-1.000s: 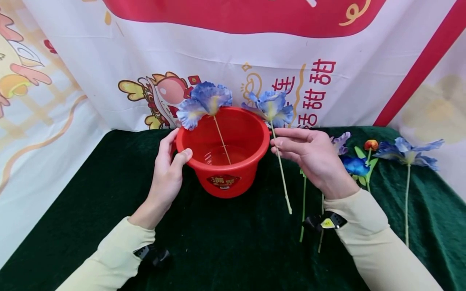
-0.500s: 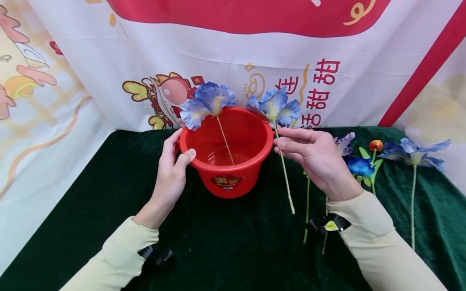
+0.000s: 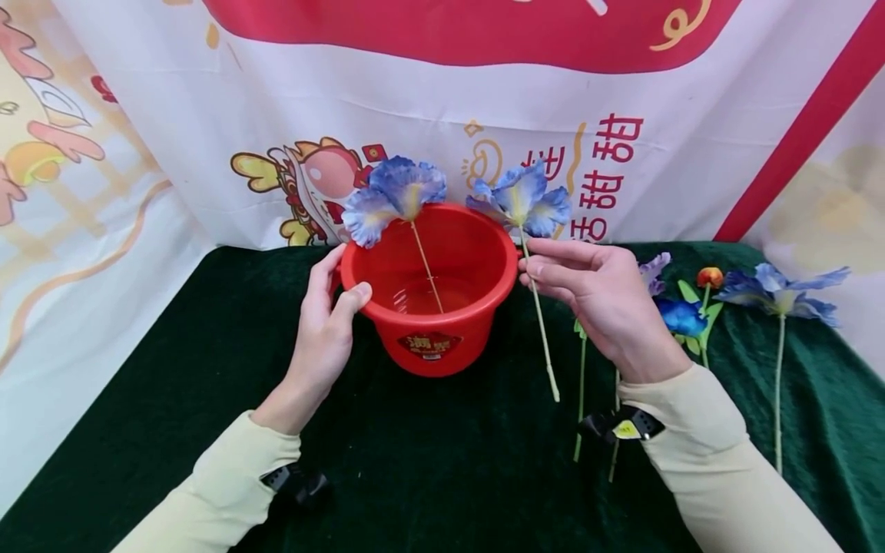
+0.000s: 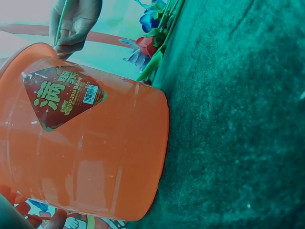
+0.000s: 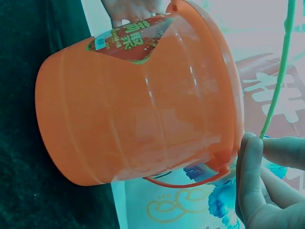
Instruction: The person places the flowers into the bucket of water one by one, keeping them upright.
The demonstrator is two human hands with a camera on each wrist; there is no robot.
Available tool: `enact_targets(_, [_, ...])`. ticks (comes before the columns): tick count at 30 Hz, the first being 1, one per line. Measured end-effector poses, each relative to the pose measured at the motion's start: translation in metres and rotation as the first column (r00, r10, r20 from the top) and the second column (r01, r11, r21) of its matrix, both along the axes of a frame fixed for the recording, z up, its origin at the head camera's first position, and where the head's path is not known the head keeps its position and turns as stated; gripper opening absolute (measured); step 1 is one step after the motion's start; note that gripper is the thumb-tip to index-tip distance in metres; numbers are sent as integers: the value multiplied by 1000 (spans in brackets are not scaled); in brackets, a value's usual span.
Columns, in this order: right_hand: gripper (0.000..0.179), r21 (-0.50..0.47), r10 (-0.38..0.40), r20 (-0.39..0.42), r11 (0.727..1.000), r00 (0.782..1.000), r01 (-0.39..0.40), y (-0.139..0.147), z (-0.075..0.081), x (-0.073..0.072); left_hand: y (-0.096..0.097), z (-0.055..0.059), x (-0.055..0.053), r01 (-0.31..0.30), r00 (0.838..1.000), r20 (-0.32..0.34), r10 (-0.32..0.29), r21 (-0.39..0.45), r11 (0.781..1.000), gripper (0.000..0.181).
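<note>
A red plastic bucket [image 3: 477, 330] stands upright on the dark green cloth. My left hand [image 3: 321, 338] grips its left side, thumb over the rim and fingers outside. One blue artificial flower [image 3: 397, 192] leans inside, its bloom over the back left rim and its thin stem running down to the bottom. Just beyond the bucket's right rim, my right hand [image 3: 611, 303] pinches the stem of a second blue flower [image 3: 525, 203] between thumb and fingertips. That bloom points up, and the lower stem hangs free outside the bucket. The right wrist view shows the pinched stem [image 5: 279, 86] beside the rim.
More artificial flowers lie on the cloth at the right: a large blue one [image 3: 781, 292], an orange-red bud [image 3: 710, 276], a deep blue bloom [image 3: 681, 315] and a purple one [image 3: 653, 273], partly behind my right hand. A printed white backdrop [image 3: 387, 92] hangs directly behind.
The bloom in my right hand has turned slightly, while its stem stays pinched beside the rim. The head view has shifted a little. My left hand keeps its grip on the bucket.
</note>
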State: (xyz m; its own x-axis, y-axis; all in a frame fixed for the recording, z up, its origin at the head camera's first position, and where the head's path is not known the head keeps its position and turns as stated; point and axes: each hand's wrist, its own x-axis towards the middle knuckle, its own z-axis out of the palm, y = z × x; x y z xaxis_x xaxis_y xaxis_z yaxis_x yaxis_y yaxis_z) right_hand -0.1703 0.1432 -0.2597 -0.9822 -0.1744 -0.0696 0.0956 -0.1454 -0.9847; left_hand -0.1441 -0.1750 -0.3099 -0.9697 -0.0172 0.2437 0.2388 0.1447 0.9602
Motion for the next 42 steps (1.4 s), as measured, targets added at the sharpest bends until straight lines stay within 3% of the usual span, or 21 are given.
enact_targets(5, [48,20,-2,-20,1000,1000,2,-2,5,-1,0,-1,-1,-1,1000,1,1,-1,1000,63])
enact_targets(10, [43,135,-8,-27,991,1000,11,-9,15,-6,0,-1,-1,-1,1000,-1,1,-1,1000,62])
enact_targets(19, [42,259,22,-65,966,998,-4,-25,39,-19,1,-1,0,-4,1000,-8,4,1,1000,61])
enact_targets(30, [35,230,-25,-91,972,996,45,-54,49,-46,1,-1,0,0,1000,-7,0,12,1000,61])
enact_targets(42, [37,312,-91,-93,943,992,116,-81,50,-67,2,0,0,2,1000,-5,-2,8,1000,61])
